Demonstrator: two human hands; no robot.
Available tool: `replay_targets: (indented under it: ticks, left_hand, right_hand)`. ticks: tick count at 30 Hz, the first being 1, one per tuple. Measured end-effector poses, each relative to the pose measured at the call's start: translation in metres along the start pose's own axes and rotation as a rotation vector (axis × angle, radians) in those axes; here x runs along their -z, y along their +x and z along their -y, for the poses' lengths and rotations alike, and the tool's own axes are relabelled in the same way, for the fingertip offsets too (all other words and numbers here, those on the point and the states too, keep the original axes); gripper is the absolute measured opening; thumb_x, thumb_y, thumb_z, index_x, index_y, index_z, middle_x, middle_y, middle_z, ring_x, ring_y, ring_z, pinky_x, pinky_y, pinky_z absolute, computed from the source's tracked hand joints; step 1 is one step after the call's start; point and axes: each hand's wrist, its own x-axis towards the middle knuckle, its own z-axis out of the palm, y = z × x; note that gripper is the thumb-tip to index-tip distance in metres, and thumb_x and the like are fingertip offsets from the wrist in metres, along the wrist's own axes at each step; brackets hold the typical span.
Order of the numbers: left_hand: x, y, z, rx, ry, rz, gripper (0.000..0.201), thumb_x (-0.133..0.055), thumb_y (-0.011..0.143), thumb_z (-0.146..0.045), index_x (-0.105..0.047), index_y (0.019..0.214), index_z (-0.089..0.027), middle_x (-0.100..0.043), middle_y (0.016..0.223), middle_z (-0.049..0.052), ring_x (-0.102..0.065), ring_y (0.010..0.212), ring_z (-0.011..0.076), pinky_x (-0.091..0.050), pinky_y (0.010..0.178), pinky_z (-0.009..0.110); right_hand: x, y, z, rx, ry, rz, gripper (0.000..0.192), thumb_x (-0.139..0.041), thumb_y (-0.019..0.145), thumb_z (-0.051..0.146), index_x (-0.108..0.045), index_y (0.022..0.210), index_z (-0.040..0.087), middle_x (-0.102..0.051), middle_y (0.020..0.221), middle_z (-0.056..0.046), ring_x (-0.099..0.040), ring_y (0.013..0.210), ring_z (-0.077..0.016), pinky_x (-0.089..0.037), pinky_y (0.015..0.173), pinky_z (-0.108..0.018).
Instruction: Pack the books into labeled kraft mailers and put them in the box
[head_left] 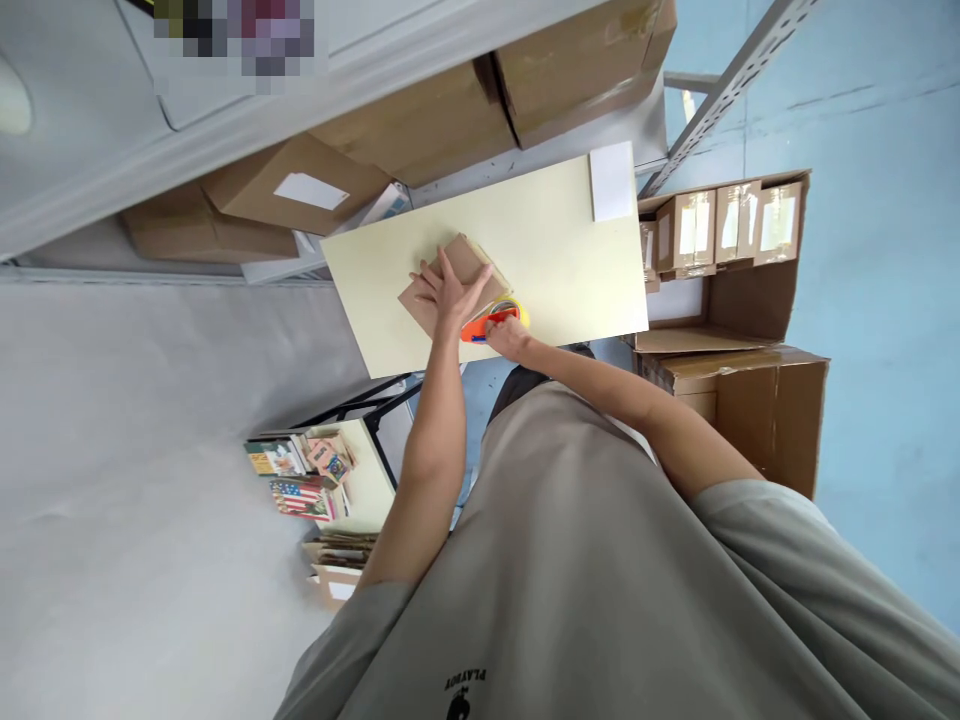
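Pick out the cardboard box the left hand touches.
The small cardboard box under the left hand, beside the orange tape dispenser. Only this one lies on the cream tabletop; other boxes sit elsewhere, some on the shelf.

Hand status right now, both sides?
Left hand: open, fingers spread flat on the brown cardboard package, not gripping it.
Right hand: closed, holding the orange tape dispenser against the package's near side.
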Motion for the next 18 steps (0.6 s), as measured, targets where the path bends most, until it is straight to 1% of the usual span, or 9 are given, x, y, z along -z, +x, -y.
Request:
replay_targets:
  ticks: [3, 6, 8, 10, 12, 13, 15, 16, 18]
  left_hand:
    - [-0.022, -0.001, -0.011, 0.035, 0.056, -0.071, 0.138, -0.1, 0.077, -0.064, -0.031, 0.192, -0.031, -0.008, 0.203, 0.021, 0.026, 0.184, 0.0546, 0.016, 0.138, 0.09]
    - [-0.03, -0.001, -0.01, 0.035, 0.078, -0.09, 0.133, -0.098, 0.078, -0.054, -0.032, 0.191, -0.032, -0.007, 0.203, 0.02, 0.022, 0.185, 0.0554, 0.014, 0.137, 0.092]
    - [-0.029, -0.001, -0.006, 0.009, 0.081, -0.089, 0.13, -0.097, 0.078, -0.051, -0.034, 0.191, -0.032, -0.009, 0.203, 0.019, 0.021, 0.185, 0.0559, 0.013, 0.137, 0.093]
    - [-0.027, -0.002, -0.003, -0.028, 0.077, -0.085, 0.128, -0.096, 0.079, -0.05, -0.035, 0.19, -0.034, -0.011, 0.203, 0.017, 0.023, 0.185, 0.0548, 0.012, 0.138, 0.093]
    - [-0.025, -0.002, -0.002, -0.043, 0.071, -0.062, 0.127, -0.096, 0.079, -0.049, -0.035, 0.191, -0.034, -0.011, 0.204, 0.015, 0.026, 0.184, 0.0536, 0.01, 0.138, 0.093]
    - [-0.024, -0.003, -0.002, -0.037, 0.07, -0.042, 0.128, -0.096, 0.079, -0.048, -0.035, 0.191, -0.034, -0.01, 0.204, 0.015, 0.028, 0.184, 0.0535, 0.009, 0.139, 0.093]
    - [-0.022, -0.004, -0.002, -0.018, 0.078, 0.0, 0.13, -0.097, 0.078, -0.046, -0.035, 0.191, -0.031, -0.006, 0.204, 0.017, 0.03, 0.183, 0.0546, 0.009, 0.138, 0.094]
    - [-0.022, -0.005, -0.001, -0.014, 0.085, 0.014, 0.131, -0.098, 0.077, -0.045, -0.035, 0.191, -0.03, -0.005, 0.204, 0.017, 0.03, 0.183, 0.0553, 0.01, 0.138, 0.094]
    - [-0.021, -0.009, 0.0, -0.032, 0.098, 0.016, 0.131, -0.098, 0.075, -0.041, -0.036, 0.19, -0.03, -0.005, 0.204, 0.017, 0.027, 0.184, 0.0558, 0.013, 0.139, 0.092]
  right_hand:
    - [-0.003, -0.003, 0.012, -0.086, -0.021, 0.024, 0.059, -0.034, 0.106, -0.004, -0.07, 0.152, 0.0, -0.079, 0.15, -0.032, -0.083, 0.132, -0.0367, -0.063, 0.106, -0.049]
    - [-0.011, -0.029, -0.001, -0.122, -0.001, 0.037, 0.055, -0.033, 0.112, 0.001, -0.065, 0.156, -0.002, -0.083, 0.139, -0.031, -0.084, 0.128, -0.0349, -0.06, 0.109, -0.048]
    - [-0.019, -0.056, -0.023, -0.166, 0.01, 0.061, 0.052, -0.035, 0.113, 0.004, -0.062, 0.156, -0.004, -0.084, 0.132, -0.033, -0.085, 0.124, -0.0359, -0.058, 0.111, -0.049]
    - [-0.025, -0.085, -0.054, -0.252, 0.022, 0.092, 0.052, -0.038, 0.114, 0.009, -0.056, 0.16, -0.008, -0.083, 0.133, -0.037, -0.084, 0.124, -0.0382, -0.055, 0.112, -0.049]
    - [-0.027, -0.109, -0.087, -0.369, 0.028, 0.079, 0.055, -0.041, 0.117, 0.019, -0.049, 0.165, -0.008, -0.081, 0.136, -0.039, -0.083, 0.128, -0.0421, -0.053, 0.114, -0.051]
    - [-0.026, -0.117, -0.101, -0.414, 0.036, 0.049, 0.057, -0.041, 0.119, 0.024, -0.047, 0.166, -0.008, -0.081, 0.137, -0.04, -0.082, 0.129, -0.0437, -0.053, 0.115, -0.052]
    - [-0.019, -0.122, -0.123, -0.463, 0.045, -0.021, 0.061, -0.04, 0.12, 0.03, -0.043, 0.168, -0.008, -0.08, 0.137, -0.039, -0.081, 0.131, -0.0451, -0.052, 0.117, -0.054]
    - [-0.014, -0.12, -0.129, -0.471, 0.047, -0.053, 0.062, -0.039, 0.12, 0.03, -0.042, 0.169, -0.008, -0.08, 0.138, -0.039, -0.08, 0.132, -0.0454, -0.052, 0.118, -0.054]
    - [-0.005, -0.107, -0.133, -0.464, 0.046, -0.087, 0.061, -0.036, 0.119, 0.028, -0.043, 0.168, -0.009, -0.08, 0.139, -0.039, -0.079, 0.134, -0.0458, -0.05, 0.121, -0.057]
